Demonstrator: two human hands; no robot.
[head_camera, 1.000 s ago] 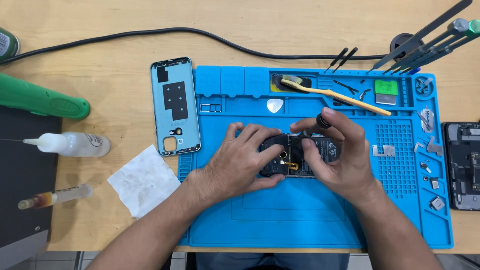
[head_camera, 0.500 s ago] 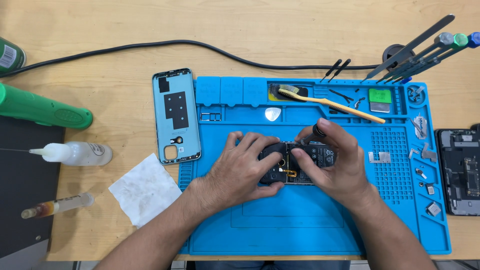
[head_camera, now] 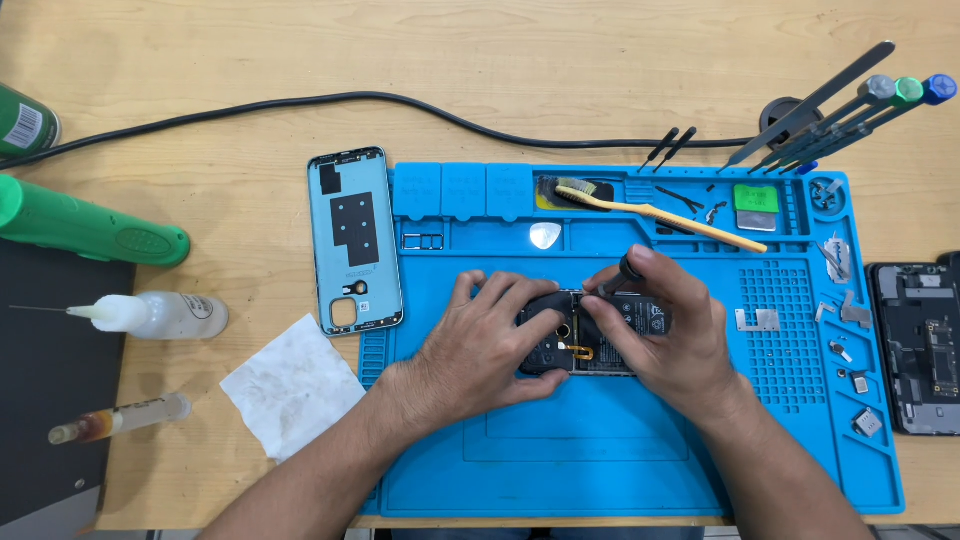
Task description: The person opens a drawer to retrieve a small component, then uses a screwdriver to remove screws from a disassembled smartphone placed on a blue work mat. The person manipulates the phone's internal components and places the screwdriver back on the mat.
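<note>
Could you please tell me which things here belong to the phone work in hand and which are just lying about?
In hand: left hand, right hand, opened phone, small screwdriver, blue mat.
Lying about: back cover, toothbrush, wipe, glue bottle, syringe.

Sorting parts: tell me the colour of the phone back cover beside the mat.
Light blue phone back cover, head view.

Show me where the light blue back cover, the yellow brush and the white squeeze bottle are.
light blue back cover [head_camera: 355, 240], head view, middle of its inner face
yellow brush [head_camera: 660, 212], head view, on its handle
white squeeze bottle [head_camera: 175, 314], head view, on its body
</note>
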